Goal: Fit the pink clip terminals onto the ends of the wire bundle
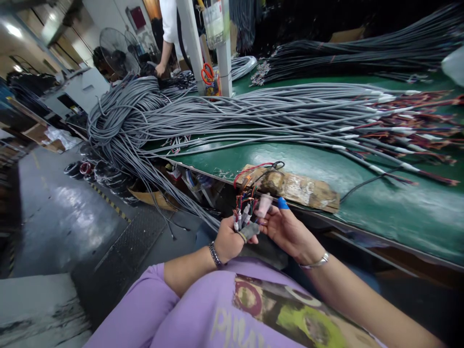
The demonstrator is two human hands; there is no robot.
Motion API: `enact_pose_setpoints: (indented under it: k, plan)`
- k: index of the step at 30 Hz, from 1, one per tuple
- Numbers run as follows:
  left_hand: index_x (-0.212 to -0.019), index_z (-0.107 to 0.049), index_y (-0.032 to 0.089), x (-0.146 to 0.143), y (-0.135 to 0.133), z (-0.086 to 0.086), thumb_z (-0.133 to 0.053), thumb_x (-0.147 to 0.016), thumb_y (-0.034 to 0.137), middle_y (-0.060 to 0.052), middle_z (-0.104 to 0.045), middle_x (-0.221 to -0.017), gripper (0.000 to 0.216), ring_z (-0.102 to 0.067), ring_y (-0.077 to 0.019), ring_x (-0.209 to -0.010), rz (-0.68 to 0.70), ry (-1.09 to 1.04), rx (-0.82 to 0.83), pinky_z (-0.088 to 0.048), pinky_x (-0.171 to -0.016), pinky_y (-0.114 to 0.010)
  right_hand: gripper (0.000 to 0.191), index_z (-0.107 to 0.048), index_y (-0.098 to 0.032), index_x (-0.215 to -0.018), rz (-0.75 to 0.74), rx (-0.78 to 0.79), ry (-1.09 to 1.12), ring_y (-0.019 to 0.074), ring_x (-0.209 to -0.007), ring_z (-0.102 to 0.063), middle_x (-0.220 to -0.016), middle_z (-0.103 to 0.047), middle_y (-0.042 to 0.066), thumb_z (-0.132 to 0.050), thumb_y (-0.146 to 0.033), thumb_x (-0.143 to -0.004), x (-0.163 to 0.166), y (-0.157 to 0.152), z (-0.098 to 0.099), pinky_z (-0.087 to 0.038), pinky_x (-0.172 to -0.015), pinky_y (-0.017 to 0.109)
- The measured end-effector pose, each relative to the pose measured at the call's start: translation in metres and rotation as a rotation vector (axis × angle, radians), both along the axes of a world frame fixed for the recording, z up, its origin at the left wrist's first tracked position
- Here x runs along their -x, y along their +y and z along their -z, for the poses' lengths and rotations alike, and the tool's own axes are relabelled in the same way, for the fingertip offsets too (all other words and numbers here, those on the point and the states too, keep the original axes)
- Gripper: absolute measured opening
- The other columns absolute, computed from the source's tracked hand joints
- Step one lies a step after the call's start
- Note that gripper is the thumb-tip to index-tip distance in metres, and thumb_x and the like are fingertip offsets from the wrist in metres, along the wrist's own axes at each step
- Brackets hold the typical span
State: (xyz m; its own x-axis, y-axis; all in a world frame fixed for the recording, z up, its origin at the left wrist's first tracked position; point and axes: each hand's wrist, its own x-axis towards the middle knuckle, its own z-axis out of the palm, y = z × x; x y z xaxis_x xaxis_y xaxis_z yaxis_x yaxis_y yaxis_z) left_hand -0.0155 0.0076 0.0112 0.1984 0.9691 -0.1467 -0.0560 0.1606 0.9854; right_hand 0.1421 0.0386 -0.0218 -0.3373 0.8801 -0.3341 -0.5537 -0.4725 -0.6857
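Wires point(243, 209) in red, blue and white sprout from the left hand point(228, 240), whose fingers are curled tight around their ends, just off the green bench point(398, 212). At three o'clock of it the right hand point(289, 232), one fingertip capped in blue, pinches a translucent sleeve point(264, 205) between thumb and fingers. A worn block point(295, 186) lies at twelve o'clock, grey cables point(253, 106) heaped beyond, a co-worker point(167, 29) at eleven.
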Motion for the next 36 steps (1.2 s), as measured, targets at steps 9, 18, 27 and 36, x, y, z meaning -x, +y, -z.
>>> enact_pose_setpoints:
  k: [9,18,27,36]
  plan:
    - [-0.063,-0.063,0.013,0.0,0.001,-0.002,-0.07,-0.072,0.054,-0.004,-0.062,-0.055,0.043,-0.056,-0.0115,-0.051,-0.123,-0.006,-0.089,-0.048,-0.055,-0.025,0.037,-0.069,-0.023,-0.083,-0.022,-0.024,0.005,0.0149,-0.067,-0.058,-0.076,-0.066,0.001,-0.072,-0.058,-0.07,0.001,0.001,-0.011,-0.051,-0.065,0.028]
    - [-0.063,-0.061,0.014,-0.007,0.005,-0.002,-0.071,-0.071,0.051,-0.004,-0.063,-0.056,0.039,-0.057,-0.0122,-0.052,-0.145,0.031,-0.085,-0.047,-0.054,-0.025,0.037,-0.067,-0.023,-0.082,0.03,-0.036,-0.014,0.0173,-0.067,-0.059,-0.074,-0.066,0.003,-0.064,-0.06,-0.078,0.007,0.001,-0.013,-0.051,-0.068,0.033]
    - [-0.063,-0.06,0.014,-0.009,0.005,0.007,-0.072,-0.071,0.048,-0.003,-0.062,-0.054,0.037,-0.055,-0.0113,-0.05,-0.134,0.056,-0.068,-0.045,-0.052,-0.024,0.046,-0.067,-0.024,-0.097,0.083,-0.18,-0.107,0.025,-0.083,-0.063,-0.085,-0.07,0.006,-0.062,-0.065,-0.076,0.014,0.003,-0.011,-0.051,-0.07,0.038]
    - [-0.065,-0.06,0.013,-0.006,0.0,0.002,-0.072,-0.07,0.05,-0.002,-0.061,-0.053,0.039,-0.055,-0.011,-0.049,-0.119,0.024,-0.03,-0.046,-0.052,-0.024,0.038,-0.067,-0.025,-0.079,0.092,0.063,0.081,0.0184,-0.07,-0.061,-0.076,-0.068,0.002,-0.065,-0.063,-0.075,0.009,0.0,-0.005,-0.051,-0.07,0.033]
